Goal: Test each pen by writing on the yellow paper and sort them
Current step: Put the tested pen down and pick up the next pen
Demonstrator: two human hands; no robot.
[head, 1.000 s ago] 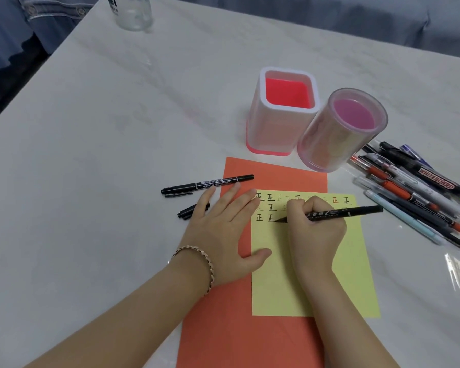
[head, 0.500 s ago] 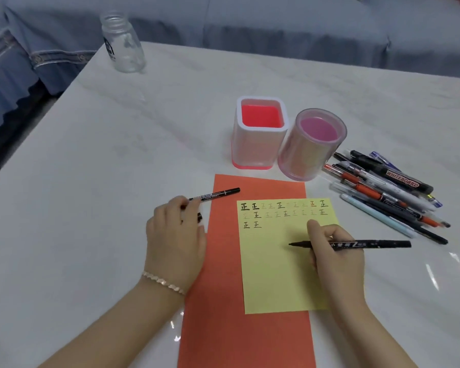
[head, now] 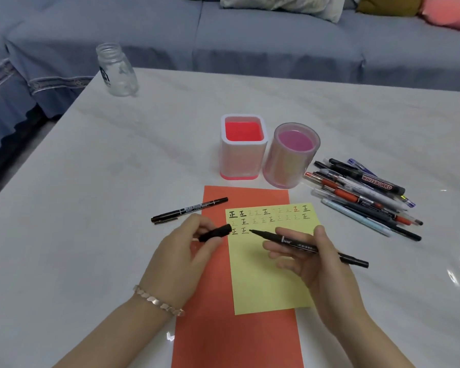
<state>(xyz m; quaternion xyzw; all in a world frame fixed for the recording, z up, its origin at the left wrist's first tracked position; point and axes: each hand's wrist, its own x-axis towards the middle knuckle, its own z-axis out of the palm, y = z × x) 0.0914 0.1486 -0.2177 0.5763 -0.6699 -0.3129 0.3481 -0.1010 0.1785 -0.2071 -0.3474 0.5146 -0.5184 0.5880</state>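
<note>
The yellow paper (head: pixel 270 274) lies on an orange sheet (head: pixel 237 338) and carries rows of written test marks along its top. My right hand (head: pixel 307 264) holds an uncapped black marker (head: pixel 303 245) above the paper, its tip pointing left. My left hand (head: pixel 182 257) pinches the black cap (head: pixel 215 232), whose open end faces the marker tip a short gap away. Another black pen (head: pixel 189 210) lies capped on the table left of the orange sheet.
A white-and-red square pen holder (head: pixel 243 148) and a round pink holder (head: pixel 292 155) stand beyond the paper. Several pens (head: pixel 364 195) are piled to the right. A clear glass jar (head: pixel 116 70) stands at the far left corner. A blue sofa lies behind the table.
My right hand stopped writing and lifted the marker off the paper. My left hand left the paper, picked up the cap from the table and brought it toward the marker tip.
</note>
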